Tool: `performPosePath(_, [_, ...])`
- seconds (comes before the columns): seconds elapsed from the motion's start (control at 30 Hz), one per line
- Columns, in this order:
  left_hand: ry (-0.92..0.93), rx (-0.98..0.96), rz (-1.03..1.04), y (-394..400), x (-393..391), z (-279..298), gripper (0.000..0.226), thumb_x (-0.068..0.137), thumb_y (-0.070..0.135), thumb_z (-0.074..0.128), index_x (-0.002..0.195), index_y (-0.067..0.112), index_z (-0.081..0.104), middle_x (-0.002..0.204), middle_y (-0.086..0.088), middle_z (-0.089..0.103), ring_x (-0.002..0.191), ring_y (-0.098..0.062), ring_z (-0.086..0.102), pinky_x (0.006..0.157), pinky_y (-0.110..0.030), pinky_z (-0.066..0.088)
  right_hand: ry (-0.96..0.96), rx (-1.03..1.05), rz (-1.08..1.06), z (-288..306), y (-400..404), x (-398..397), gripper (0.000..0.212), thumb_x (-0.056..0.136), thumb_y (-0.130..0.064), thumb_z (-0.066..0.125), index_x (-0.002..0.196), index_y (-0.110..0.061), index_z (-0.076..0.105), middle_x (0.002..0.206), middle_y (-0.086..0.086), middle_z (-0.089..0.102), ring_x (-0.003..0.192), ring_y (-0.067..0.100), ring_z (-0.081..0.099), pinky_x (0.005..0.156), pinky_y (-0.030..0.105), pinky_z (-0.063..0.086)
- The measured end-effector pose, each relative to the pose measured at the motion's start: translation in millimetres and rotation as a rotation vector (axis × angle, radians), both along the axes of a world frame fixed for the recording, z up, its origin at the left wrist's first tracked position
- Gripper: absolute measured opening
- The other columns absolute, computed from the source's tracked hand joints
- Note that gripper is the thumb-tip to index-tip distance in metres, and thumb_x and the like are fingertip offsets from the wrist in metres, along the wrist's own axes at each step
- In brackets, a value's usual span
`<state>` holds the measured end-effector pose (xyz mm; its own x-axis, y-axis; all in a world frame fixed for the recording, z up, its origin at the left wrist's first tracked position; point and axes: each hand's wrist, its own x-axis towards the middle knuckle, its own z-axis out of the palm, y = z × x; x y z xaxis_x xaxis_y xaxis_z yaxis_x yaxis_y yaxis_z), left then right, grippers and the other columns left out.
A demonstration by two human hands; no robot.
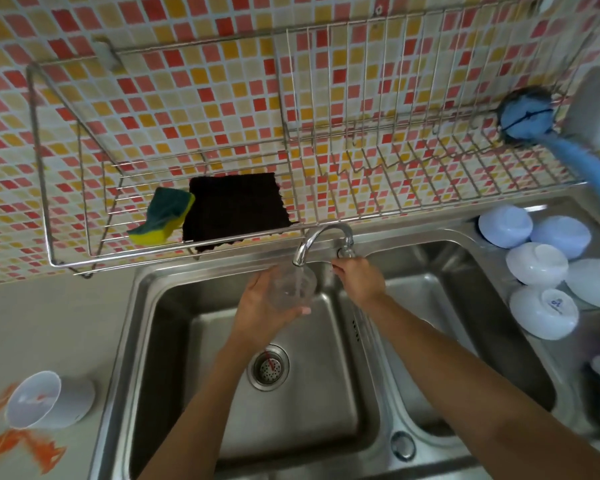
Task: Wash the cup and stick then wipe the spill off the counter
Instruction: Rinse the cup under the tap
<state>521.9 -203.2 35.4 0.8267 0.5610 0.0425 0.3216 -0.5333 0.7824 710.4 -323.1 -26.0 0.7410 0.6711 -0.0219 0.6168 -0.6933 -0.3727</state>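
Note:
My left hand (262,308) grips a clear plastic cup (296,285) under the spout of the tap (321,239), above the left basin of the steel sink (174,299). Water seems to run into the cup. My right hand (359,277) holds the tap's handle (345,251) behind the spout. An orange spill (13,441) spreads over the grey counter at the lower left, around a white cup (47,400) lying on its side. I see no stick.
A wire rack (84,258) on the tiled wall holds a green-yellow sponge (161,216), a dark cloth (234,211) and a blue dish brush (533,121). Several upturned white bowls (537,263) sit right of the sink. The right basin (464,306) lies under my right forearm.

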Motion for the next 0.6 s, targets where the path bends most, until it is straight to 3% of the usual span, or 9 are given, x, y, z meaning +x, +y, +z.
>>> performPosePath(0.07, [-0.008, -0.016, 0.030, 2, 0, 0, 0.072, 0.058, 0.026, 0.090, 0.109, 0.056, 0.049, 0.109, 0.029, 0.048, 0.103, 0.000, 0.052, 0.095, -0.031, 0.048, -0.003, 0.005, 0.009, 0, -1, 1, 0.023, 0.099, -0.024, 0.051, 0.115, -0.026, 0.068, 0.102, 0.012, 0.071, 0.091, 0.029, 0.068, 0.081, 0.042, 0.058])
performPosePath(0.2, [0.062, -0.036, -0.050, -1, 6, -4, 0.084, 0.055, 0.044, 0.088, 0.129, 0.034, 0.050, 0.120, 0.012, 0.051, 0.109, -0.009, 0.053, 0.096, -0.035, 0.050, -0.017, -0.009, 0.013, 1, -1, 3, 0.023, 0.100, -0.024, 0.050, 0.113, -0.024, 0.069, 0.101, 0.011, 0.070, 0.091, 0.028, 0.066, 0.081, 0.040, 0.057])
performPosePath(0.37, [0.041, 0.000, -0.047, -7, 18, 1, 0.079, 0.057, 0.036, 0.090, 0.125, 0.025, 0.052, 0.113, 0.011, 0.050, 0.105, -0.010, 0.051, 0.095, -0.033, 0.049, 0.009, -0.010, 0.030, 3, -1, 4, 0.022, 0.100, -0.022, 0.048, 0.112, -0.022, 0.066, 0.102, 0.012, 0.067, 0.091, 0.028, 0.065, 0.079, 0.042, 0.057])
performPosePath(0.6, [0.056, -0.050, -0.038, -7, 12, -14, 0.083, 0.054, 0.050, 0.086, 0.126, 0.036, 0.047, 0.116, 0.011, 0.054, 0.107, -0.011, 0.056, 0.093, -0.038, 0.052, 0.019, 0.041, 0.039, -6, -2, -1, 0.027, 0.093, -0.003, 0.050, 0.115, -0.013, 0.062, 0.107, 0.011, 0.067, 0.110, 0.028, 0.055, 0.085, 0.043, 0.054])
